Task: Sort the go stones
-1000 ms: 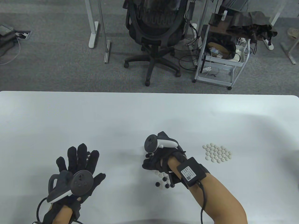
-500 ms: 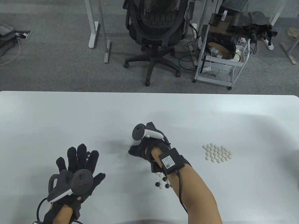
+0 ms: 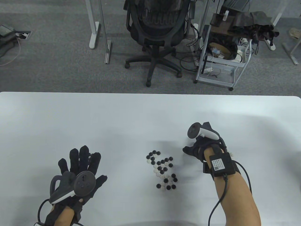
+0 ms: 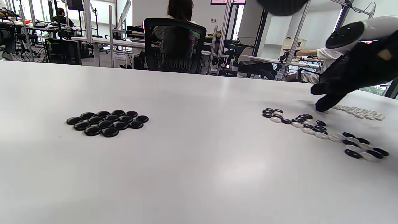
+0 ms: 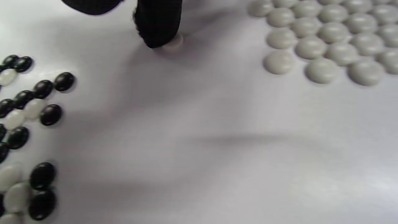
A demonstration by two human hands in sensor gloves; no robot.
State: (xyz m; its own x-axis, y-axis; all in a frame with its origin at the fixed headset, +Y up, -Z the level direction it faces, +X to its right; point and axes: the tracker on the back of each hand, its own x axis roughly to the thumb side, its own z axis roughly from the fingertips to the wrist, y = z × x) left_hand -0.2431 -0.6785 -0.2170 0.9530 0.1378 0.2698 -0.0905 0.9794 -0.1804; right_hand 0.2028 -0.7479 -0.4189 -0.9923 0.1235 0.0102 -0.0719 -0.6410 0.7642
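Smooth, glossy lens-shaped discs throughout: a mixed heap of black and white stones (image 3: pixel 162 170) strung loosely down the middle of the white table (image 3: pixel 131 117); a tight cluster of black stones (image 4: pixel 107 123) well to the left, seen from the left wrist; a packed patch of white stones (image 5: pixel 329 40) to the right, matte grey-white up close. Table top plain, faintly reflective, with soft shadows. Beyond its far edge, grey carpet, a black mesh office chair (image 3: pixel 154 35), a white wire cart (image 3: pixel 221 58) trailing cables (more desks visible in the left wrist view).

Right hand (image 3: pixel 200 148) in knit black glove, between the mixed heap and the white patch, one fingertip (image 5: pixel 158 28) pressing down on a single white stone (image 5: pixel 174 42) that lies alone, short of the patch. Other fingers mostly hidden, so spread or curled cannot tell.

Left hand (image 3: pixel 80 169) flat over the left part of the table, fingers splayed apart, gripping nothing.
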